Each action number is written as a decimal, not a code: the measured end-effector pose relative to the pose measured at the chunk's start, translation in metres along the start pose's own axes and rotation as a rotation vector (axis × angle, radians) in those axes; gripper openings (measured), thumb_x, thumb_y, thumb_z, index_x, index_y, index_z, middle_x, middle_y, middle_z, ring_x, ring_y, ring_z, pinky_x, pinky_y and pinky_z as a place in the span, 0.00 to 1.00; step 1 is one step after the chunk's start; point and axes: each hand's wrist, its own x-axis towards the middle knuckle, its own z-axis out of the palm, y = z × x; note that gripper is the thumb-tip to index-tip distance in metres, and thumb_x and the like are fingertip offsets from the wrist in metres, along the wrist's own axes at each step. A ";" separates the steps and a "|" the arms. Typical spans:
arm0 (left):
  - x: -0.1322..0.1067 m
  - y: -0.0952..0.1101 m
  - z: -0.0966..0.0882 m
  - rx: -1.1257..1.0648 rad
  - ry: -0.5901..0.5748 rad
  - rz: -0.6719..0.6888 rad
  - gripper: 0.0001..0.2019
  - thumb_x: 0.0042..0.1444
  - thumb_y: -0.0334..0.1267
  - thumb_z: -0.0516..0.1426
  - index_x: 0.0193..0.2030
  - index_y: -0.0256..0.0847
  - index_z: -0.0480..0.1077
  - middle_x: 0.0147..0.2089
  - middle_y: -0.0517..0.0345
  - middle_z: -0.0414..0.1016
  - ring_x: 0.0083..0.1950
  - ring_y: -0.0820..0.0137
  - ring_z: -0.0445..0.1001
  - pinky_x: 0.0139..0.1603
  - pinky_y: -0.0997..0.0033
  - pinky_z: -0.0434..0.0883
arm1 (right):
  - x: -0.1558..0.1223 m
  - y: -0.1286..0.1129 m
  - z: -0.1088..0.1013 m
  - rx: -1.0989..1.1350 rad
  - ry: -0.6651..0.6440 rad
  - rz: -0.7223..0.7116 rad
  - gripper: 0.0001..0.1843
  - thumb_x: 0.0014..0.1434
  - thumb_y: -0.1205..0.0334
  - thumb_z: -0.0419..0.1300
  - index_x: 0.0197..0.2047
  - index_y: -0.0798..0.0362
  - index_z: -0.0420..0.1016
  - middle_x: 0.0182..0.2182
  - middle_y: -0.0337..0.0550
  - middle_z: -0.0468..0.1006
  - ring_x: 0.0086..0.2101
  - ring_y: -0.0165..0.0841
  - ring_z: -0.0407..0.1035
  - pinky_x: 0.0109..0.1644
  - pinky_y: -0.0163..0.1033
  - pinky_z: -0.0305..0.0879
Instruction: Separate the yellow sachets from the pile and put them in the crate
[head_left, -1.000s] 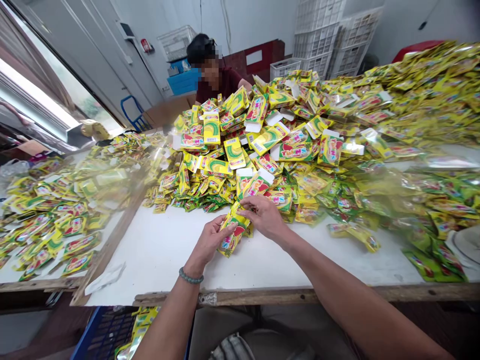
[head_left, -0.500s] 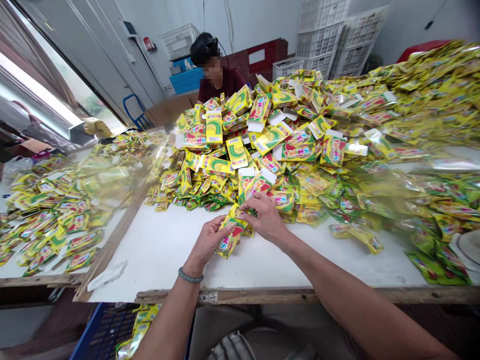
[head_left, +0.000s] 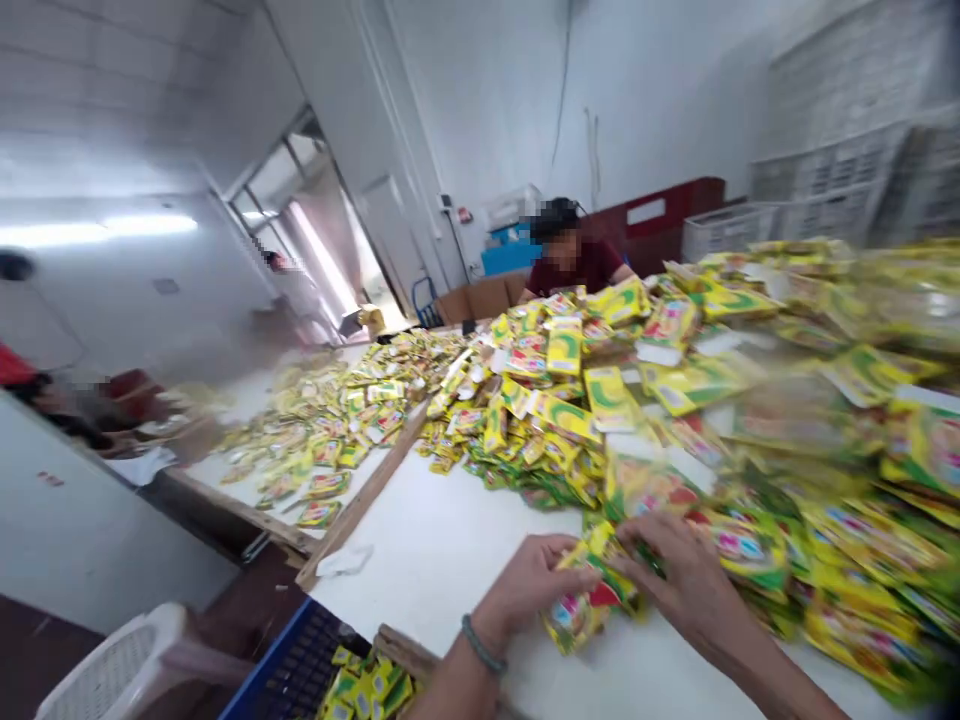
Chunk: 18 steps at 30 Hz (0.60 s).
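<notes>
In the head view, my left hand [head_left: 534,582] is closed round a small yellow candy box [head_left: 581,610] with red and green fruit print, its thumb across the front. The box tilts above the white table, its upper end toward my right hand [head_left: 682,565]. My right hand is closed at that end, fingers bent. A dark green bit shows between its fingers, too blurred to name. Beyond both hands rises a pile of yellow boxes [head_left: 562,345], with green and yellow packets [head_left: 862,610] lower on the right.
A wooden strip [head_left: 375,480] divides the table, with another packet heap [head_left: 330,420] to its left. A blue crate [head_left: 281,655] holding yellow boxes stands below the edge. A white plastic chair [head_left: 139,665] is at lower left. A co-worker [head_left: 574,255] sits behind the pile.
The view has swung left and up, bringing in the room's left side and another person. My left hand keeps the candy box; my right hand stays at its upper end.
</notes>
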 end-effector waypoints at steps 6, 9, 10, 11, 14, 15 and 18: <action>0.006 -0.012 0.000 -0.011 0.053 -0.014 0.24 0.38 0.47 0.70 0.39 0.33 0.78 0.31 0.55 0.76 0.28 0.74 0.69 0.35 0.73 0.66 | 0.000 0.021 0.012 0.011 -0.076 0.012 0.08 0.48 0.55 0.60 0.32 0.46 0.77 0.35 0.45 0.79 0.40 0.44 0.72 0.44 0.47 0.66; 0.007 -0.015 0.001 0.000 0.041 -0.009 0.24 0.38 0.48 0.70 0.39 0.34 0.79 0.32 0.55 0.77 0.29 0.73 0.68 0.37 0.71 0.67 | 0.001 0.027 0.008 0.035 -0.133 0.052 0.10 0.46 0.54 0.62 0.32 0.44 0.80 0.35 0.44 0.80 0.39 0.45 0.73 0.44 0.48 0.69; 0.008 -0.016 0.001 0.001 0.039 -0.002 0.23 0.38 0.48 0.70 0.40 0.35 0.79 0.33 0.55 0.77 0.29 0.73 0.69 0.38 0.71 0.67 | 0.002 0.028 0.007 0.042 -0.153 0.057 0.10 0.46 0.53 0.62 0.32 0.44 0.81 0.35 0.44 0.81 0.39 0.46 0.74 0.44 0.48 0.70; 0.009 -0.016 0.001 -0.001 0.043 0.010 0.23 0.38 0.48 0.70 0.40 0.35 0.79 0.34 0.55 0.77 0.29 0.73 0.69 0.38 0.71 0.67 | 0.003 0.030 0.006 0.050 -0.163 0.054 0.10 0.46 0.51 0.62 0.32 0.43 0.81 0.35 0.44 0.81 0.39 0.46 0.74 0.45 0.49 0.70; 0.012 -0.016 0.002 -0.022 0.074 0.032 0.24 0.39 0.48 0.70 0.41 0.35 0.79 0.34 0.54 0.77 0.29 0.74 0.68 0.38 0.72 0.67 | 0.005 0.031 0.006 0.101 -0.138 0.034 0.13 0.50 0.46 0.61 0.31 0.42 0.83 0.39 0.45 0.82 0.42 0.47 0.75 0.47 0.48 0.72; 0.013 -0.016 0.002 -0.031 0.091 0.032 0.24 0.38 0.49 0.70 0.40 0.35 0.79 0.33 0.54 0.77 0.28 0.74 0.68 0.36 0.72 0.67 | 0.005 0.030 0.007 0.126 -0.126 0.035 0.14 0.49 0.45 0.61 0.30 0.43 0.83 0.40 0.45 0.82 0.43 0.48 0.75 0.47 0.47 0.72; 0.015 -0.016 0.005 -0.037 0.130 0.049 0.25 0.37 0.50 0.70 0.39 0.33 0.78 0.31 0.55 0.75 0.27 0.75 0.67 0.34 0.73 0.66 | 0.001 0.024 0.016 0.231 -0.145 0.056 0.17 0.49 0.43 0.60 0.31 0.45 0.82 0.40 0.45 0.83 0.44 0.47 0.76 0.46 0.44 0.74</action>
